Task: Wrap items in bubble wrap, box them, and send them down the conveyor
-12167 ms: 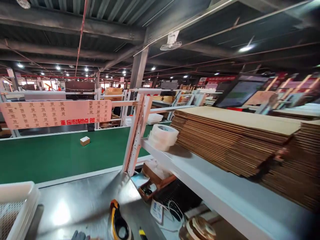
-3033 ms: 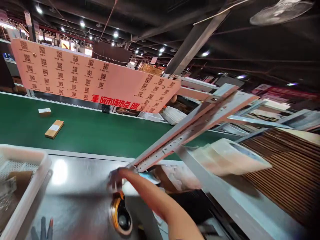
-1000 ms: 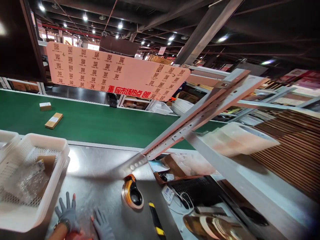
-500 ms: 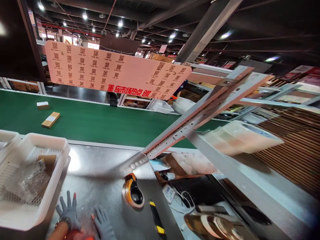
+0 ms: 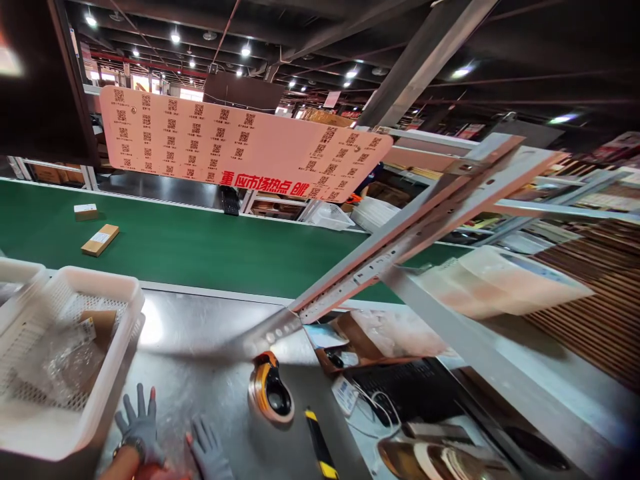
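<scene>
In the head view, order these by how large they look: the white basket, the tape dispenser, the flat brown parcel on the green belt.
1. white basket, largest.
2. tape dispenser.
3. flat brown parcel, smallest; it lies farther away, so its true size against the dispenser is unsure.

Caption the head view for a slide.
Grey-gloved hands, left and right, flat on steel table beside white plastic basket.

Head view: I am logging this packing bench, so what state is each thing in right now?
Left hand: gloved, fingers spread, flat on the metal table.
Right hand: gloved, open, resting on the table.
White basket: holds a small carton and clear plastic wrap.
Tape dispenser: lying on the table, untouched.
Yellow-black knife: lying beside it.
Green conveyor: carries two small boxes.
</scene>
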`<state>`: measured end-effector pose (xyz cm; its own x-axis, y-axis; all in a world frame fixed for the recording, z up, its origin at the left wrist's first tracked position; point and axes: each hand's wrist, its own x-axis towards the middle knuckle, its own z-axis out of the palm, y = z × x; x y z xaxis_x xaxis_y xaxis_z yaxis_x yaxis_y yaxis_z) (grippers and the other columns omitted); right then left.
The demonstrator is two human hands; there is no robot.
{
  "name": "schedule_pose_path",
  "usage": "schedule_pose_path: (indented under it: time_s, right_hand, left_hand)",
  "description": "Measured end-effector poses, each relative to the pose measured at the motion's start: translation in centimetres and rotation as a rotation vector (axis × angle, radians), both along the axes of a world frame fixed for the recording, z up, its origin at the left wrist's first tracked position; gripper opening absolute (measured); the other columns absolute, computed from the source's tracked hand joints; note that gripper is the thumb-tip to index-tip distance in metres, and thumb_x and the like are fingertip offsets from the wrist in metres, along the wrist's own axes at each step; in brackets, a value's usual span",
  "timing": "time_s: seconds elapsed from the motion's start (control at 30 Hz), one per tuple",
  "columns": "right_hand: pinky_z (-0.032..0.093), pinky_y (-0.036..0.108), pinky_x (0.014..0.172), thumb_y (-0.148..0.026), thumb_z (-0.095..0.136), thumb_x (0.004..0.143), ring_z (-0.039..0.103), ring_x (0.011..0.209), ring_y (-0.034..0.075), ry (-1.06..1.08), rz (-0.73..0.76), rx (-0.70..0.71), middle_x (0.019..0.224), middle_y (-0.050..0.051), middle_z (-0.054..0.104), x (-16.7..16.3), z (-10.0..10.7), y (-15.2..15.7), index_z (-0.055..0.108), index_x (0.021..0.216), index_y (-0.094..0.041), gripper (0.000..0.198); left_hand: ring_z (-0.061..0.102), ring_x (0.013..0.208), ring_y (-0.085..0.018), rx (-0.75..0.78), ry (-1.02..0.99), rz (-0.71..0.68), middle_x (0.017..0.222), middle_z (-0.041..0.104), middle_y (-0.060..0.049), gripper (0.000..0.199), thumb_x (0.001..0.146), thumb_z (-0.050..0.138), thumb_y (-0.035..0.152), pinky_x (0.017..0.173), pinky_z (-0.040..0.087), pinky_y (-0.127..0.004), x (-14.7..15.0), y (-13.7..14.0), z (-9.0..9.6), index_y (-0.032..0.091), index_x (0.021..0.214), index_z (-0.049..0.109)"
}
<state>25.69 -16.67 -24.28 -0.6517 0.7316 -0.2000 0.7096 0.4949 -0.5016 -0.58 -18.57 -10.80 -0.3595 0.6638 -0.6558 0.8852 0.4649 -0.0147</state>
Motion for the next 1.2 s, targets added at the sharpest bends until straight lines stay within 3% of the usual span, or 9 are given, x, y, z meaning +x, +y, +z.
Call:
schedule_pose_path:
  time_s: [0.07, 0.17, 0.3, 0.4, 0.7, 0.8, 1.03, 1.13, 1.2]
  right_hand:
    - [0.048, 0.075, 0.133, -0.027, 0.083, 0.076, 0.051, 0.164, 0.049, -0.07, 0.003, -0.092, 0.178, -0.004, 0.048, 0.0, -0.9, 0.1, 0.055, 0.166, -0.066, 0.102]
    - [0.038, 0.077, 0.137, -0.028, 0.088, 0.071, 0.039, 0.169, 0.052, -0.033, 0.067, -0.07, 0.183, 0.005, 0.036, 0.5, -1.2, -0.1, 0.05, 0.174, -0.053, 0.112]
    - [0.042, 0.078, 0.134, -0.03, 0.084, 0.08, 0.043, 0.168, 0.054, 0.025, 0.113, -0.005, 0.181, 0.017, 0.037, 1.2, 0.1, -0.5, 0.055, 0.177, -0.037, 0.101]
    - [0.042, 0.077, 0.135, -0.032, 0.083, 0.084, 0.042, 0.17, 0.053, 0.039, 0.13, 0.028, 0.182, 0.02, 0.035, 1.2, 1.2, -0.6, 0.056, 0.177, -0.032, 0.097]
    - [0.048, 0.076, 0.131, -0.026, 0.085, 0.072, 0.051, 0.165, 0.054, 0.059, 0.065, 0.007, 0.179, 0.018, 0.046, 0.4, 3.0, -0.4, 0.069, 0.167, -0.035, 0.097]
    - [0.045, 0.077, 0.132, -0.023, 0.088, 0.065, 0.051, 0.164, 0.056, 0.086, 0.011, -0.066, 0.179, 0.013, 0.052, 0.0, 4.4, -0.3, 0.071, 0.163, -0.045, 0.102]
    - [0.03, 0.064, 0.141, -0.027, 0.085, 0.067, 0.035, 0.171, 0.047, 0.079, -0.051, -0.182, 0.183, 0.004, 0.046, -0.6, 6.8, -0.4, 0.064, 0.165, -0.058, 0.105]
    - [0.031, 0.066, 0.14, -0.025, 0.085, 0.064, 0.038, 0.171, 0.047, 0.084, -0.066, -0.184, 0.182, 0.001, 0.05, -0.7, 7.3, -0.3, 0.067, 0.161, -0.062, 0.105]
    - [0.035, 0.07, 0.139, -0.029, 0.084, 0.067, 0.044, 0.17, 0.048, 0.108, -0.071, -0.167, 0.179, 0.004, 0.058, -0.5, 7.7, -0.4, 0.072, 0.159, -0.055, 0.096]
  left_hand:
    - [-0.021, 0.177, -0.066, -0.03, -0.027, -0.002, 0.195, -0.029, -0.016, 0.191, 0.034, 0.103, 0.065, 0.135, -0.004, -0.088, -0.1, 0.1, -0.3, 0.03, 0.19, -0.002]
    - [-0.022, 0.176, -0.067, -0.018, -0.014, 0.003, 0.195, -0.029, -0.016, 0.191, 0.034, 0.102, 0.064, 0.134, -0.005, -0.088, -0.2, 0.1, -1.0, 0.03, 0.19, -0.003]
    - [-0.02, 0.177, -0.067, -0.003, 0.01, -0.006, 0.196, -0.026, -0.015, 0.19, 0.032, 0.101, 0.061, 0.134, -0.002, -0.087, -0.3, 0.0, -2.3, 0.034, 0.191, 0.002]
    - [-0.019, 0.176, -0.068, 0.019, 0.029, -0.018, 0.196, -0.026, -0.017, 0.191, 0.032, 0.103, 0.062, 0.133, -0.005, -0.089, -0.3, -0.2, -2.7, 0.034, 0.19, -0.001]
    - [-0.02, 0.176, -0.067, 0.045, -0.002, -0.025, 0.196, -0.027, -0.017, 0.193, 0.03, 0.104, 0.065, 0.134, -0.002, -0.089, -0.8, -0.4, -3.4, 0.033, 0.189, -0.002]
    - [-0.019, 0.176, -0.068, 0.063, -0.002, -0.023, 0.196, -0.026, -0.019, 0.193, 0.031, 0.104, 0.064, 0.134, -0.002, -0.089, -1.0, -0.5, -3.6, 0.032, 0.189, -0.001]
    - [-0.019, 0.176, -0.068, 0.009, -0.03, -0.042, 0.194, -0.029, -0.017, 0.192, 0.032, 0.101, 0.065, 0.133, -0.002, -0.088, -0.8, -0.1, -1.0, 0.031, 0.19, -0.003]
    - [-0.014, 0.178, -0.067, 0.033, -0.019, -0.05, 0.196, -0.023, -0.02, 0.183, 0.038, 0.099, 0.06, 0.135, -0.001, -0.087, -0.8, -0.2, -0.3, 0.029, 0.191, 0.003]
    - [-0.011, 0.18, -0.064, 0.068, -0.073, -0.063, 0.198, -0.014, -0.022, 0.17, 0.047, 0.095, 0.06, 0.139, 0.001, -0.083, -0.9, -1.1, 0.2, 0.025, 0.191, 0.012]
